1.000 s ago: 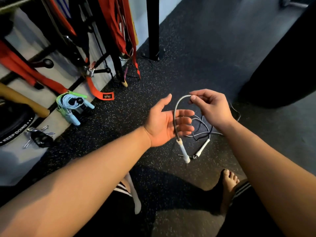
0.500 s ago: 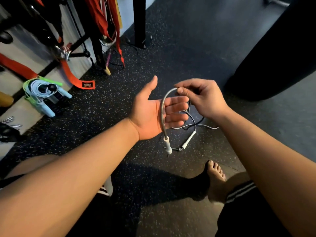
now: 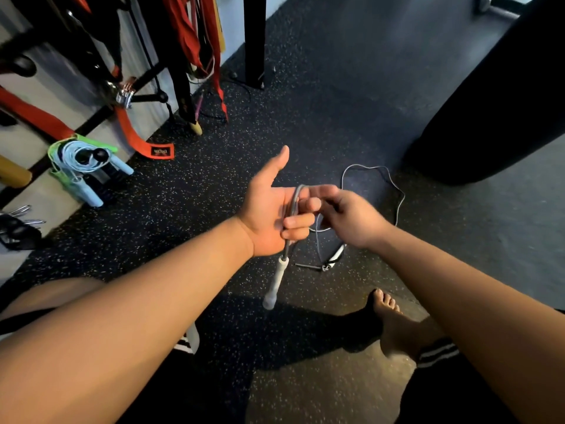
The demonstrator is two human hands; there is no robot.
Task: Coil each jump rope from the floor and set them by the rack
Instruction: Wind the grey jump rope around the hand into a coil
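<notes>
Much bare speckled black rubber floor [image 3: 321, 96] lies ahead; left hand [image 3: 269, 209] curls around thin grey jump rope [image 3: 292, 206], right hand [image 3: 345, 215] pinches it.

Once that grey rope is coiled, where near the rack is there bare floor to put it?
Bare speckled floor lies between the blue-and-green rope bundle, the orange strap end and the left hand. Around the rack's feet it is crowded with hanging straps.

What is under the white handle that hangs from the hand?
Under the white handle of the grey jump rope lies only dark speckled floor and shadow; nothing is hidden there.
</notes>
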